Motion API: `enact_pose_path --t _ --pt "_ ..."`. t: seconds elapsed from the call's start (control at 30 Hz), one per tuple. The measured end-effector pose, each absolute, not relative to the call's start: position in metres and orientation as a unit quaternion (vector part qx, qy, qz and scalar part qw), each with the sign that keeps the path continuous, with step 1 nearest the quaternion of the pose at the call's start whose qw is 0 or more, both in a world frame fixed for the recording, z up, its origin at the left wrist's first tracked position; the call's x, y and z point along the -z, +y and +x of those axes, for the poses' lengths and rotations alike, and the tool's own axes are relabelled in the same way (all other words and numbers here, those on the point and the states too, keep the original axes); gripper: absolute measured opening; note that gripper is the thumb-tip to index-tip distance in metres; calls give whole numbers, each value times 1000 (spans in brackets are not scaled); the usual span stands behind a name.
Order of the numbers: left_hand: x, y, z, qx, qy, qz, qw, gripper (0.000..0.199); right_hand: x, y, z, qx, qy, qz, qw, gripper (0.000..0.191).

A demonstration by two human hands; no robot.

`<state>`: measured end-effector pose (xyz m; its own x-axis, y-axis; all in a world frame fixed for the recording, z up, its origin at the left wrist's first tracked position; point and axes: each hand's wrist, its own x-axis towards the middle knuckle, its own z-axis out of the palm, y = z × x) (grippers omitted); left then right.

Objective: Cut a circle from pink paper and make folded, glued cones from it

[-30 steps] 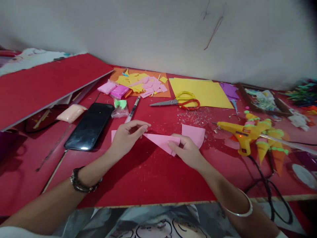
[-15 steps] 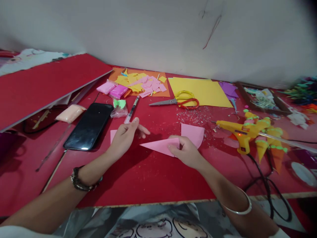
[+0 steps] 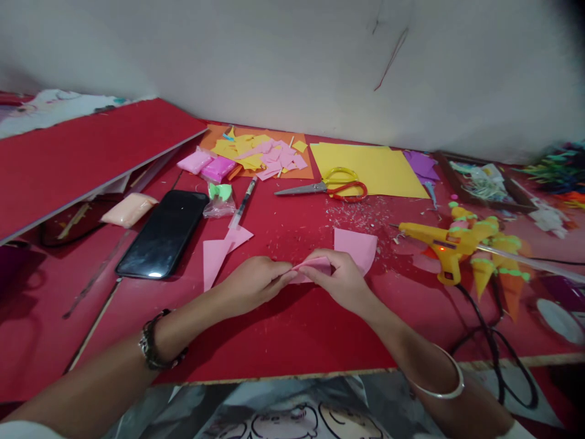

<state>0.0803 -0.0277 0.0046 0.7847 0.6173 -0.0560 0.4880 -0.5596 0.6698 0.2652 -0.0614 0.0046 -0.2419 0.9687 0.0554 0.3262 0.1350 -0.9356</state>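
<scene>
Both hands meet over a folded piece of pink paper [image 3: 315, 266] above the red table. My left hand [image 3: 256, 280] pinches its left end, covering the pointed tip. My right hand [image 3: 340, 277] grips the right part between thumb and fingers. Just beyond the right hand lies a pink paper piece with a curved edge [image 3: 359, 245]. Left of my left hand are pink paper pieces [image 3: 214, 259] with pointed corners, and a pen [image 3: 244, 201] touches them.
Scissors [image 3: 326, 188] lie partly on yellow sheets [image 3: 375, 164]. At right sits a yellow glue gun [image 3: 445, 244], its light lit, beside small decorated cones [image 3: 484, 268]. A phone [image 3: 162, 235] lies at left. Paper scraps [image 3: 274, 155] and clay packets [image 3: 218, 167] are behind.
My left hand has moved right and down from beside the pen, taking hold of the folded paper's pointed end. The pink pieces at left are now uncovered. My right hand keeps its grip.
</scene>
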Motion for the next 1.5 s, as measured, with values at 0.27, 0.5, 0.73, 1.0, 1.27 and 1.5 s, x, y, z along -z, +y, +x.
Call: enact_pose_path --t 0.27,0.5,0.73,1.0,1.27,1.5 --pt "-10 -30 78 -114 291 829 463 50 -6 -63 266 -412 -660 -516 358 30" --pt "-13 -28 75 -124 304 793 513 50 -7 -64 271 -473 -590 -527 388 39" --pt "-12 -32 77 -102 306 813 484 46 -10 -64 270 -411 -675 -490 367 19" --pt "-13 -32 78 -91 299 817 485 43 -9 -62 271 -403 -691 -497 337 16" --pt "-15 -28 77 -100 309 761 562 38 -14 -59 282 -340 -701 -539 319 25" --pt "-14 -27 75 -93 313 739 590 37 -15 -58 286 -286 -711 -563 309 37"
